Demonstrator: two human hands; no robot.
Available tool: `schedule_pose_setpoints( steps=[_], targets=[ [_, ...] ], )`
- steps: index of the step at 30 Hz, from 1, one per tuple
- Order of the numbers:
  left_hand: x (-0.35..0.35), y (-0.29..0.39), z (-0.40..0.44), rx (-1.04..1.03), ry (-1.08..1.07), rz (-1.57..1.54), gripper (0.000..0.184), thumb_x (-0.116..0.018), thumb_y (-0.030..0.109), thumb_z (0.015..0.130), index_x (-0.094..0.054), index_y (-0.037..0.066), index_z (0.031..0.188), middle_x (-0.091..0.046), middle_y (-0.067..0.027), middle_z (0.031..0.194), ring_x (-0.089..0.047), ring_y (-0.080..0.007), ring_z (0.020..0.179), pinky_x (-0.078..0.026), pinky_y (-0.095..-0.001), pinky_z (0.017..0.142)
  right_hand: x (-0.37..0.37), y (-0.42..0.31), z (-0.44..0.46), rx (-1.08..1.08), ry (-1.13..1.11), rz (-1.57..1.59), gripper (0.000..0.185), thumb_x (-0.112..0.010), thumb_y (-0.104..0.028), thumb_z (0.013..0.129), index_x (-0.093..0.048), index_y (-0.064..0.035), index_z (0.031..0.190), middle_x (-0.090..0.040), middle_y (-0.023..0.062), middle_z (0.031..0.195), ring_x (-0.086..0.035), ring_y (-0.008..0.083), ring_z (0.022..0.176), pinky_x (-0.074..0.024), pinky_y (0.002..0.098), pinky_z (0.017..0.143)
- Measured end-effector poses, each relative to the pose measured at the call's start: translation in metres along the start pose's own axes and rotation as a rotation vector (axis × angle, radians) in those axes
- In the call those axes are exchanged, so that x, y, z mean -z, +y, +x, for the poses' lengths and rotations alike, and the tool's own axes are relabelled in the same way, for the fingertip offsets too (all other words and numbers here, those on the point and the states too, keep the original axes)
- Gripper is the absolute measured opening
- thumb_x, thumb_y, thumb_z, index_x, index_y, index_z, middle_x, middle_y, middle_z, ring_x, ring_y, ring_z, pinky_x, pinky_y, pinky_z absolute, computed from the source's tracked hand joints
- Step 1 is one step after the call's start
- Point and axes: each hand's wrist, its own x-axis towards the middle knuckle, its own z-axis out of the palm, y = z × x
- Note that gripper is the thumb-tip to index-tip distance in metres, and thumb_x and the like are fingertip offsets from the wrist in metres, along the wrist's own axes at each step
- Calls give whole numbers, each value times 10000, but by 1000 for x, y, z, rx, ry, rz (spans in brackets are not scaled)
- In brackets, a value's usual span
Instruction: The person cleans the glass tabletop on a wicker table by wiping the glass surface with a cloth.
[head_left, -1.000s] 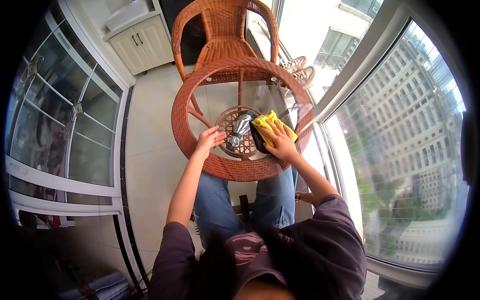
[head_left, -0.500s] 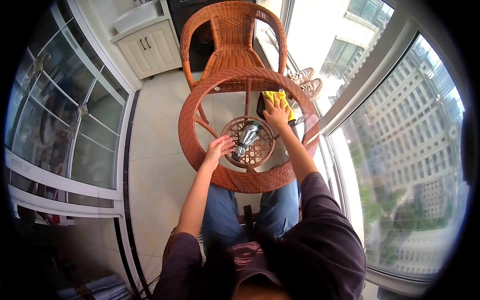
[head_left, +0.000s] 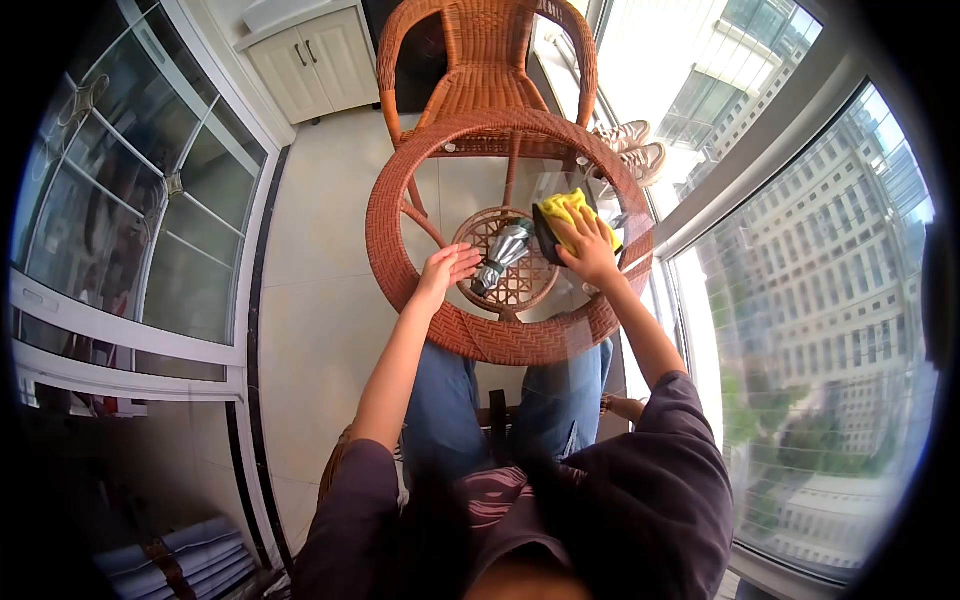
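A round table with a woven reddish-brown rim (head_left: 395,210) and a glass top stands in front of my legs. Under the glass, a folded silver and dark umbrella (head_left: 507,253) lies on a round rattan shelf (head_left: 530,290). My right hand (head_left: 590,248) presses a yellow and black cloth (head_left: 570,212) flat on the right part of the glass, its fingers spread. At the left side of the table, my left hand (head_left: 448,272) hovers over or rests on the inner rim; its fingers are stretched out and it holds nothing.
A wicker chair (head_left: 485,85) stands beyond the table. A pair of shoes (head_left: 640,160) sits by the window at the right. White cabinets (head_left: 315,70) are at the back left, and a glazed door (head_left: 190,200) is along the left.
My right hand slid the cloth away across the glass, then back nearer to me. The left hand stays by the left rim. The whole view has shifted slightly.
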Motion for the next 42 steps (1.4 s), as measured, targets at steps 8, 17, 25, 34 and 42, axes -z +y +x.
schedule_pose_setpoints(
  steps=[8,17,25,34,42],
  targets=[
    [-3,-2,-1,-28,62,33,363,-321,186,921,-413,-63,1169,-533,-184,1119,-542,-240,1030,-452,-328,866,-44,13,76,-512,95,-74,527,-486,-385,763,-400,-251,1266,-206,82,1413,-159,387,1283,-121,573,992],
    [1,-5,6,51,184,-46,664,-189,506,905,-403,-57,1185,-495,-188,1165,-504,-227,1071,-423,-340,889,-37,-121,26,207,12,125,494,-542,-302,719,-473,-235,1203,-318,72,1355,-261,351,1245,-197,522,998],
    [0,1,3,44,30,-7,697,-146,509,905,-340,-63,1253,-402,-194,1271,-423,-250,1167,-344,-359,980,-26,-14,13,-256,109,-22,495,-506,-355,759,-446,-245,1238,-266,64,1391,-218,339,1272,-162,525,1002],
    [9,-4,10,83,47,-47,699,-183,529,898,-368,-45,1252,-408,-151,1276,-397,-218,1178,-294,-355,993,-44,-100,26,0,102,85,466,-559,-300,713,-506,-226,1170,-296,98,1361,-234,381,1247,-182,557,980],
    [15,-2,7,120,-53,-117,735,-183,576,873,-381,-18,1257,-418,-124,1286,-377,-209,1205,-256,-346,1003,3,-86,-35,375,-128,237,418,-564,-269,694,-554,-203,1108,-342,51,1351,-293,293,1247,-199,475,994]
  ],
)
